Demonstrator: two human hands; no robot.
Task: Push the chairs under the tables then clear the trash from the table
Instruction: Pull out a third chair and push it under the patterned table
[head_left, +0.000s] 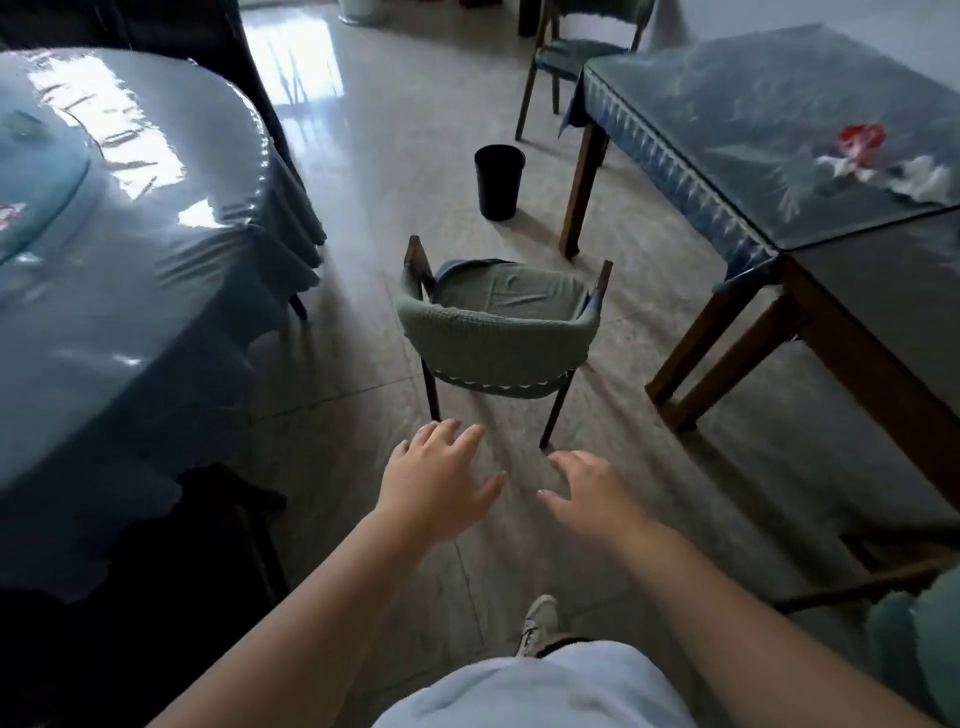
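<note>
Green-covered chair (498, 332) just beyond both hands; left hand (436, 478), right hand (592, 499) spread, holding nothing.

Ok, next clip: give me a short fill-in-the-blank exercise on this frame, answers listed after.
1. The green chair stands on the floor with its back toward the ____.
2. Both the left hand and the right hand are ____ and hold nothing.
3. The black bin stands on the ____, beyond the chair.
4. The red and white trash lies on the ____-hand table.

Answers: camera; open; floor; right
</note>
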